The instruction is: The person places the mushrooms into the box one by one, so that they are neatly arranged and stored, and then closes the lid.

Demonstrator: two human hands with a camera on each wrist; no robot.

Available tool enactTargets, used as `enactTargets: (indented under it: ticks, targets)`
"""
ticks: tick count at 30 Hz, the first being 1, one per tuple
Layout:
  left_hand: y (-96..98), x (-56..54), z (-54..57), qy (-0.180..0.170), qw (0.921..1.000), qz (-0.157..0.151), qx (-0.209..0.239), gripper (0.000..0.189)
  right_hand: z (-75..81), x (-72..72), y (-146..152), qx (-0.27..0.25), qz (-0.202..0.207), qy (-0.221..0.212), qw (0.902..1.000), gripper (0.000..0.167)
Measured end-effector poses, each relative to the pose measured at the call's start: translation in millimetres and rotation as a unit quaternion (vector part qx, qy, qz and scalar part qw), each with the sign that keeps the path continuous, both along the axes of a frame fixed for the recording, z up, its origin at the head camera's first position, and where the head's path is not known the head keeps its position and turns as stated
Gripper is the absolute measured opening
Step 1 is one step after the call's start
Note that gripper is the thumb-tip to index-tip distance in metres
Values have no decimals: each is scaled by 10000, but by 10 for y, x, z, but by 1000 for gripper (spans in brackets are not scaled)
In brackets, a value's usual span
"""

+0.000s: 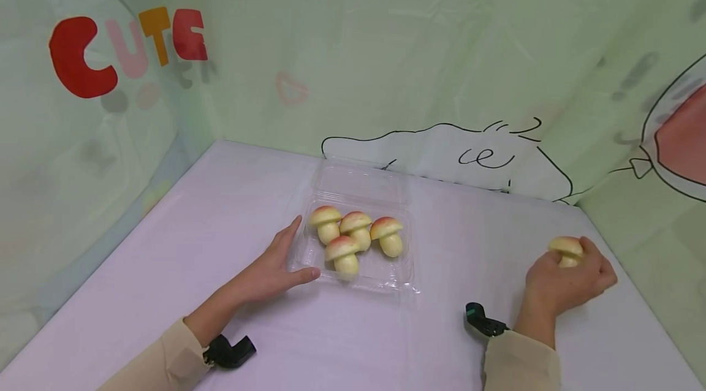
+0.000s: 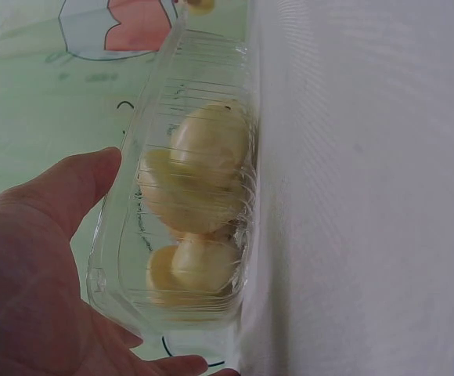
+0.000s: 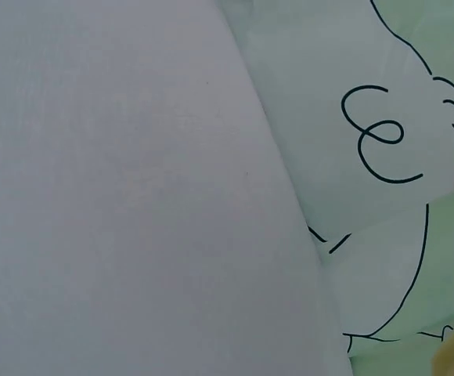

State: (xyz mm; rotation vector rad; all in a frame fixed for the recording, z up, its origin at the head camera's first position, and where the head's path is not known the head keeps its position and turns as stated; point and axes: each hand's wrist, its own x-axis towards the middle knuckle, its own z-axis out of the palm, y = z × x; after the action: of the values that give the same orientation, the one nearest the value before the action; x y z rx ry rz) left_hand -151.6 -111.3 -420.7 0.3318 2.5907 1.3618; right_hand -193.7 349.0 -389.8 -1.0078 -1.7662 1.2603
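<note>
A clear plastic clamshell box (image 1: 380, 273) lies with its lid (image 1: 361, 186) folded back on the table. Inside are several cream mushroom-shaped pieces with red-tinged caps, one of them a front mushroom (image 1: 345, 263). My left hand (image 1: 270, 274) is at the box's left side, thumb and fingers spread around its near-left corner; whether it touches cannot be told. Through the box wall in the left wrist view, mushrooms (image 2: 207, 145) show. Far to the right, my right hand (image 1: 570, 284) grips another toy-like mushroom (image 1: 565, 247), its stem partly hidden by the fingers.
The white-covered table (image 1: 458, 238) ends at a pale green curtain (image 1: 408, 41) behind and at both sides. Black line drawings and coloured letters mark the curtain. A black wrist camera (image 1: 230, 352) sits on the left wrist, another camera (image 1: 484, 320) on the right.
</note>
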Motion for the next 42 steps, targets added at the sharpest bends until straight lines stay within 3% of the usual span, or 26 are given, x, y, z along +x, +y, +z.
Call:
enactTargets:
  ticks: [11, 21, 32, 42]
  targets:
    - [7, 6, 6, -4, 10000, 16, 12, 111, 88, -20, -117, -33, 230, 225, 9995, 53]
    - [12, 11, 14, -17, 10000, 28, 17, 110, 168, -33, -196, 262, 166, 240, 9992, 50]
    - [-5, 18, 16, 4, 10000, 11, -31, 111, 251, -49, -279, 262, 466, 315, 9981, 50]
    - [5, 13, 27, 16, 10000, -20, -35, 110, 283, -54, -383, 632, 590, 259, 9959, 46]
